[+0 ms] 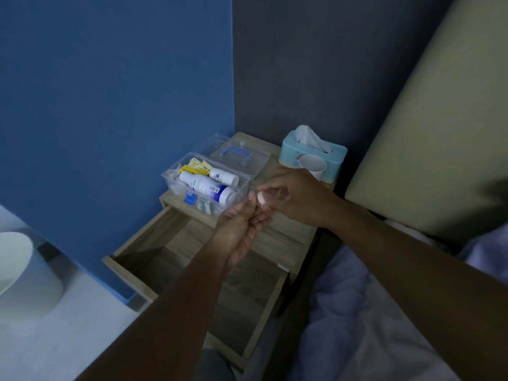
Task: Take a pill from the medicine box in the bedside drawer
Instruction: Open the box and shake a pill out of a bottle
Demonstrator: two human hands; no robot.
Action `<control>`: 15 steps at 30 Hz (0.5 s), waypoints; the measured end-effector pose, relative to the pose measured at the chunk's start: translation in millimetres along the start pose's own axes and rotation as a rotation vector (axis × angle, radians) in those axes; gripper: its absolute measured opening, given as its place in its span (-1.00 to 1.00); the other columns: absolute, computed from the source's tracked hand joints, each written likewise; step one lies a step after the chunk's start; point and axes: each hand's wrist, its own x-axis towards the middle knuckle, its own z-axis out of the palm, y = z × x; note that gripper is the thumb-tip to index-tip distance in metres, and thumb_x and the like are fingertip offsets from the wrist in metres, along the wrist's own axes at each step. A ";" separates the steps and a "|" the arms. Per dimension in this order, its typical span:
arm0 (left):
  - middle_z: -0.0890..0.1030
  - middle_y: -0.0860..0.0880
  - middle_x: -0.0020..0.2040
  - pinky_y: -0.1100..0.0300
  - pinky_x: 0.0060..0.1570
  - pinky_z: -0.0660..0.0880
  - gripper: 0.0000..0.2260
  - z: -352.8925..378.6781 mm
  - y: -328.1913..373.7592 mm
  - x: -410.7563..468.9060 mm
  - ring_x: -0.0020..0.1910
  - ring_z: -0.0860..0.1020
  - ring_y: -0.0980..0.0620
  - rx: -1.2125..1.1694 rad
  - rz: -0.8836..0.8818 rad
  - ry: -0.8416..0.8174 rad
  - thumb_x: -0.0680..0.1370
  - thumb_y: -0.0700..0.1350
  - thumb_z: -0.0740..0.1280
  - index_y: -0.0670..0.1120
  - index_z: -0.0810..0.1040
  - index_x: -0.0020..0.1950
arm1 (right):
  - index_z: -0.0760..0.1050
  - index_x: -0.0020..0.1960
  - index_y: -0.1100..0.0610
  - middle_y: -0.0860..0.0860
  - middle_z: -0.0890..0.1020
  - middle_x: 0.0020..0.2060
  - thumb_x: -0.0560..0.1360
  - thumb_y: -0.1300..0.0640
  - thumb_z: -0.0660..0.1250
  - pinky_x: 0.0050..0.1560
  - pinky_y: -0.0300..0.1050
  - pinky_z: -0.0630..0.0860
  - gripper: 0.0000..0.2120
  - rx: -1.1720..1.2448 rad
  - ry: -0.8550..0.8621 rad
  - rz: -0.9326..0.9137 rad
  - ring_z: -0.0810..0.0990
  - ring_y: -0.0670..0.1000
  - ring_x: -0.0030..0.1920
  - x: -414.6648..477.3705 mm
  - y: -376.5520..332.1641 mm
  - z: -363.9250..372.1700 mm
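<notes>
a: how far along does this look?

b: well along, i'd judge. the bedside drawer (pixel 198 273) is pulled out and looks bare inside, and the medicine box (pixel 204 185) sits on the nightstand top (pixel 291 229) with its clear lid (pixel 236 155) off and lying just behind it.

a: and the hands?

b: the right hand (pixel 295 198) is curled around a small pale bottle (pixel 264 198), tipped with its mouth toward the left hand (pixel 242 229). the left hand is palm up, fingers loosely cupped just under the bottle.

a: is a pill out?

b: i can't tell. the light is dim and the cupped palm shows nothing i can make out, and i can't say whether the cap is on or off either.

a: so what's left?

b: probably getting one pill into that palm, then closing the bottle, returning it among the white bottles (pixel 209 185) in the box, and putting lid, box and drawer back.
</notes>
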 end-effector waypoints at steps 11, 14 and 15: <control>0.70 -0.23 0.05 0.00 0.23 0.54 -0.73 -17.4 -27.4 16.3 0.12 0.66 -0.13 -0.047 -0.045 -0.033 0.53 -0.01 0.35 -0.18 0.71 -0.02 | 0.73 -0.05 0.04 -0.06 0.75 -0.20 0.44 -0.10 0.43 -0.07 -0.12 0.63 -0.76 0.016 -0.073 0.137 0.68 -0.16 -0.16 0.0 23.0 16.6; 0.69 -0.24 0.08 -0.03 0.25 0.52 -0.74 -20.7 -32.4 20.9 0.15 0.65 -0.14 -0.083 -0.051 -0.040 0.54 -0.03 0.33 -0.19 0.70 -0.01 | 0.71 0.04 0.00 -0.23 0.64 -0.22 0.41 0.18 0.48 -0.11 -0.42 0.53 -0.78 0.039 -0.066 0.034 0.61 -0.28 -0.12 -3.6 28.9 20.6; 0.68 -0.24 0.11 -0.04 0.24 0.53 -0.74 -21.0 -34.1 23.0 0.16 0.64 -0.13 -0.092 -0.053 -0.044 0.57 -0.05 0.31 -0.20 0.69 0.02 | 0.71 0.05 0.02 -0.25 0.61 -0.19 0.42 0.22 0.47 -0.10 -0.43 0.51 -0.77 0.039 -0.057 0.007 0.59 -0.27 -0.10 -4.6 30.6 21.4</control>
